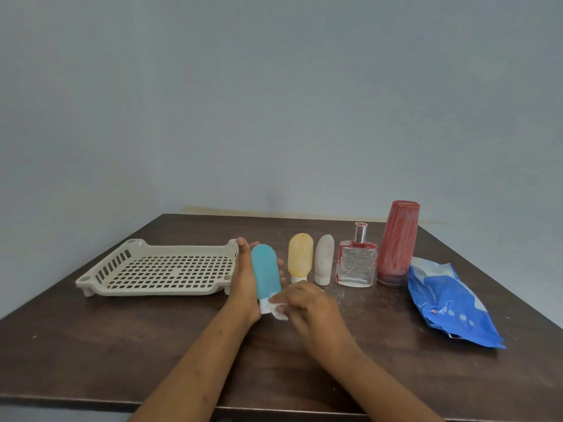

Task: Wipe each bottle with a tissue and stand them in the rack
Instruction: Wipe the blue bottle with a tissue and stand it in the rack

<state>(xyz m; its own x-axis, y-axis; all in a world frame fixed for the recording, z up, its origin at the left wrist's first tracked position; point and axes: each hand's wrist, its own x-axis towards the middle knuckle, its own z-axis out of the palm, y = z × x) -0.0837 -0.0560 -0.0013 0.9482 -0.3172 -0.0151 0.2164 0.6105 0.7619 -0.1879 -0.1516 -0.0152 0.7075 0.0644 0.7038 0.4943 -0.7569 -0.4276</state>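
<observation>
The teal bottle [265, 271] is held above the tabletop [122, 345], just right of the rack [146, 290]. Its long axis runs roughly away from the person and leans a little left, with the rounded end pointing up and away and the white cap [263, 306] at the near, lower end. The left hand [243, 281] grips it from the left side, thumb up by the rounded end and fingertips showing past its right edge. The right hand [307, 306] has its fingers curled on a white tissue [275, 307] that is pressed against the cap. To the right, four bottles stand upright in a row: a yellow bottle [300, 254] and a white bottle [323, 258], both cap down, then a square glass bottle [355, 264] with red trim and its clear neck up, and a tall red bottle [397, 242]. A blue packet [447, 303] lies flat at the far right; its small white print is too blurred to read. I cannot make out any label on the bottles.
</observation>
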